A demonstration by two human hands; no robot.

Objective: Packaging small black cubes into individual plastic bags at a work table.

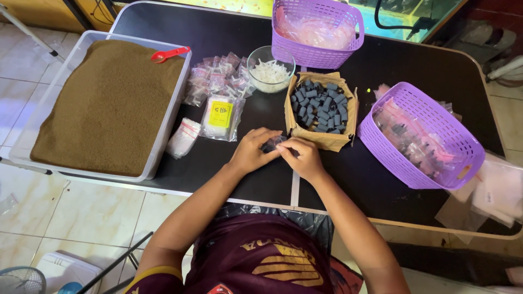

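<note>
My left hand [252, 151] and my right hand [303, 157] meet over the black table [229, 174], both pinching a small clear plastic bag [273, 144] that seems to hold a dark piece. Just beyond the fingers stands a brown cardboard box [322, 137] filled with several small dark grey cylinders [320, 106]. A glass bowl [271, 69] of small white pieces sits behind it to the left.
A large clear tub of brown granules [109, 100] with a red scoop [170, 54] fills the left side. Small filled bags [218, 81] lie beside it. One purple basket [422, 136] stands at right, another purple basket [317, 30] at the back.
</note>
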